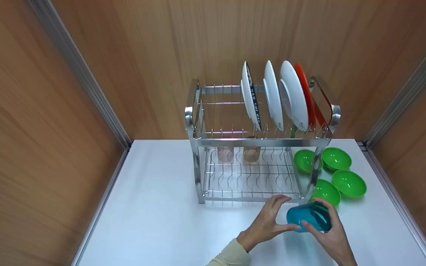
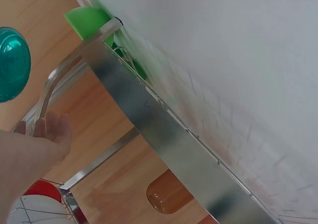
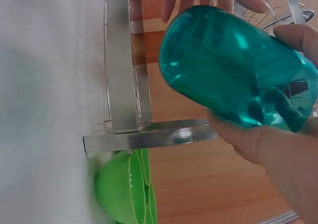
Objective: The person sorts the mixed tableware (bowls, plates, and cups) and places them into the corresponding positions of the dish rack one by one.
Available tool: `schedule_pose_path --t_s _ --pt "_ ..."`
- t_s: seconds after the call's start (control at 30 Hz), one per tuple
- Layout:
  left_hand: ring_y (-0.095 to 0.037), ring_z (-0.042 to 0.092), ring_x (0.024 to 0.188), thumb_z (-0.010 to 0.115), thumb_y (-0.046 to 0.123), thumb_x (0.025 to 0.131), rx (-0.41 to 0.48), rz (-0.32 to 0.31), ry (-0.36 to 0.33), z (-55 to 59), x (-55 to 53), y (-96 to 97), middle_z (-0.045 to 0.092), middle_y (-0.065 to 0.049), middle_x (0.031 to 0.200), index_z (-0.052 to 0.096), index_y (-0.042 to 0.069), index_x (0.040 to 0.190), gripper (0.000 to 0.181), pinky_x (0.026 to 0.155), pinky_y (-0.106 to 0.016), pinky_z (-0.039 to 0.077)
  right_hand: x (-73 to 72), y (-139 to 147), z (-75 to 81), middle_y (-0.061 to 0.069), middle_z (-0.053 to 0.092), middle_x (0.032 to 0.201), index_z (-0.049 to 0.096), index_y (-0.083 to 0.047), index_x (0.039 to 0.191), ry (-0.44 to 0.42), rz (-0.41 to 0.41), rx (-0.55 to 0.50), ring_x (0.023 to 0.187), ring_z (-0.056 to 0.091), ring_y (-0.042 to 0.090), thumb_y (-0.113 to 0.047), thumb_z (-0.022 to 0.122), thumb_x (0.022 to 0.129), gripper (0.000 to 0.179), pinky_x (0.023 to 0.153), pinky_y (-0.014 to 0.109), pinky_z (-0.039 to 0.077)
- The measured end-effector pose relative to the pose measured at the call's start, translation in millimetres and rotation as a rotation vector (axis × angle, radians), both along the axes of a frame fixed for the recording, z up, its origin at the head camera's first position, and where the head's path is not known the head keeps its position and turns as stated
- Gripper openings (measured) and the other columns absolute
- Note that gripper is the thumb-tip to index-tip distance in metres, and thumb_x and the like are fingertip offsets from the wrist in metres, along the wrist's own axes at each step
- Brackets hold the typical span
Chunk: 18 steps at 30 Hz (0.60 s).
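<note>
Blue cup [image 1: 300,214], tilted over the tabletop [image 1: 154,221] near the rack's [image 1: 231,143] front, is clamped in the R hand [image 1: 329,234] w/ the L hand's [image 1: 266,224] fingers spread (contact unclear), so prob. best keep R grip firm till L supports the base evenly.

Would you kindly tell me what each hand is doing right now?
Left hand: open, beside the blue cup; contact unclear.
Right hand: closed, holding the blue cup.

Bright, diffuse light; head view sharper, wrist views soft.
Glints on blue cup [image 3: 208,60] in right hand [image 1: 332,237]; faint shadow on tabletop [image 1: 154,214] below grip; tabletop hazy in both wrist views.
</note>
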<state>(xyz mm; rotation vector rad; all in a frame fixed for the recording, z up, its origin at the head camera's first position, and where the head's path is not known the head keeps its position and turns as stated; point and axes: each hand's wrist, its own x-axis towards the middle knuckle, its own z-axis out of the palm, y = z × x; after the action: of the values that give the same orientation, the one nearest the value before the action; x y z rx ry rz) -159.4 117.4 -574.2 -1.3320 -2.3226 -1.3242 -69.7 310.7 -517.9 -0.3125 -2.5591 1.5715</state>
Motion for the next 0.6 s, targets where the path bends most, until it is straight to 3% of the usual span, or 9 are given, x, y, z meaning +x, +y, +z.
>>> schedule_pose_path --t_s 0.23,0.43,0.6 --pt "-0.013 0.043 0.138 0.084 0.04 0.086 -0.044 -0.07 -0.002 0.2 2.8 1.9 0.044 -0.006 0.151 0.034 0.015 0.156 0.09 0.113 -0.022 0.039 -2.9 -8 1.2 0.021 0.033 0.156 0.032 -0.009 0.154 0.04 0.018 -0.046 0.141 0.029 0.047 -0.024 0.078 0.094 0.078 0.11 0.068 0.027" --pt "-0.012 0.045 0.139 0.083 0.034 0.087 -0.035 -0.123 -0.069 -0.3 4.8 4.3 0.044 -0.007 0.154 0.027 0.011 0.157 0.093 0.112 -0.021 0.038 -4.7 -12 0.2 0.018 0.035 0.155 0.031 -0.007 0.154 0.066 0.019 -0.077 0.14 0.03 0.046 -0.021 0.077 0.095 0.076 0.109 0.066 0.029" --pt "-0.012 0.047 0.137 0.083 0.028 0.088 -0.003 -0.161 -0.102 -0.4 5.0 4.7 0.046 -0.006 0.152 0.03 0.004 0.153 0.087 0.112 -0.021 0.039 -4.3 -12 -1.4 0.015 0.036 0.153 0.031 -0.006 0.153 0.088 0.021 -0.107 0.14 0.03 0.043 -0.018 0.076 0.095 0.074 0.111 0.064 0.027"
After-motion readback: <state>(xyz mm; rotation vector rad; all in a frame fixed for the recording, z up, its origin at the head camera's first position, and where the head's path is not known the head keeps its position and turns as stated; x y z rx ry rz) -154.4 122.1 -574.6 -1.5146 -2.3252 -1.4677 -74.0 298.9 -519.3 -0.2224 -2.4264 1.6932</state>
